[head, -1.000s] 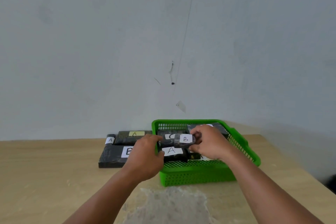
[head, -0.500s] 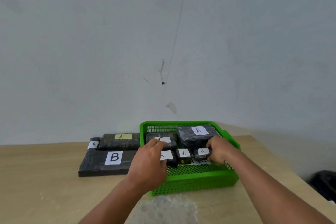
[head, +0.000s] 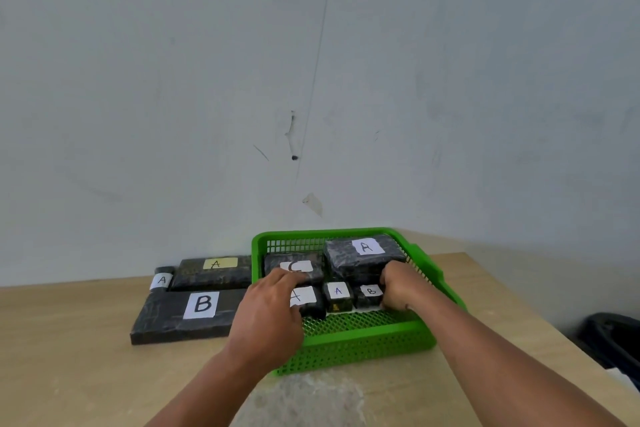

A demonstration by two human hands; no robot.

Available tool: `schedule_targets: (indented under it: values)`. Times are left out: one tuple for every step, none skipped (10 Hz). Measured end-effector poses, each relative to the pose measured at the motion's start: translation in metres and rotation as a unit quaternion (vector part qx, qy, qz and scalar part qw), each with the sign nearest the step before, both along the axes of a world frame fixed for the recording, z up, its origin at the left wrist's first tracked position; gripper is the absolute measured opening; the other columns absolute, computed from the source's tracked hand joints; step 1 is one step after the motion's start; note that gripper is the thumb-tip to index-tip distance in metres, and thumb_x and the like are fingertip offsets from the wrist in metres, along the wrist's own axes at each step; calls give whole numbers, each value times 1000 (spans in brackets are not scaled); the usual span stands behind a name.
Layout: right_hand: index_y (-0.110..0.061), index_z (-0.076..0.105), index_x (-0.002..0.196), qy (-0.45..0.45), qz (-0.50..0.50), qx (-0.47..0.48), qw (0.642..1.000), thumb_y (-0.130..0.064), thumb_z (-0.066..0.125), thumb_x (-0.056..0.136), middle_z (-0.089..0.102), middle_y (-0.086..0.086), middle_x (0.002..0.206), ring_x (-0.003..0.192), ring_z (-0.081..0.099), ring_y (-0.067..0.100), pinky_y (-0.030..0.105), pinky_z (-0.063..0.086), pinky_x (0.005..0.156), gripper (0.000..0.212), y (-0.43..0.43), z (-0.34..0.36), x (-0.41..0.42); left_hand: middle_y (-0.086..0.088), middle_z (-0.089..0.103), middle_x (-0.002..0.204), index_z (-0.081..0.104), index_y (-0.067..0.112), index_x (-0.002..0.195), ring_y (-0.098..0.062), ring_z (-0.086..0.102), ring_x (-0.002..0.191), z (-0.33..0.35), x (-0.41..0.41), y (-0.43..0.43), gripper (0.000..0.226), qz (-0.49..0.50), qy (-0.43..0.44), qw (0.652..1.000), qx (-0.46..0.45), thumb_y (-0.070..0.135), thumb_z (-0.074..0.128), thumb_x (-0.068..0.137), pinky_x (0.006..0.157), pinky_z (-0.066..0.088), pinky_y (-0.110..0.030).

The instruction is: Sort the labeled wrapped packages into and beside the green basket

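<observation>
The green basket [head: 349, 345] stands on the wooden table and holds several black wrapped packages: one labelled C [head: 301, 267], a big A package [head: 363, 251], a small A package [head: 337, 296] and a small B package [head: 370, 295]. My left hand [head: 268, 314] reaches over the basket's left rim, its fingers lying on another A package [head: 308, 300] and touching the C one. My right hand [head: 400, 288] has its fingers curled round the right side of the small B package, which rests on the basket floor.
To the left of the basket lie a large flat B package [head: 194, 314], an A package with a yellow label [head: 214, 270] and a small A roll [head: 162, 279]. The wall rises just behind. A dark object [head: 613, 340] sits off the table's right edge.
One second ago both hands held the small B package above the basket. It now lies in the front row beside the small A package, and my left hand has dropped onto the left packages.
</observation>
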State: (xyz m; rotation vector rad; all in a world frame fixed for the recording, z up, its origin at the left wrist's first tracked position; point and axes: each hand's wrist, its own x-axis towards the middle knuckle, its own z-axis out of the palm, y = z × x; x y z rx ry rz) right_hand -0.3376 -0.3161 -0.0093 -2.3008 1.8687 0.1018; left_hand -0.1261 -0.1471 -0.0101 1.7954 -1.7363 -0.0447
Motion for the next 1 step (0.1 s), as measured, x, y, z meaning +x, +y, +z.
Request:
schedule_targets:
  values:
    - [-2,76,98,3,-3,10,1000,-16,84,85,68,8,85,79,63,23,30,48,70,21,4,4,-1,10,59,138,57,26,141,-15,56,127,0,-1,1,49,8,8,1000,2,12,59,93,109,45,-30]
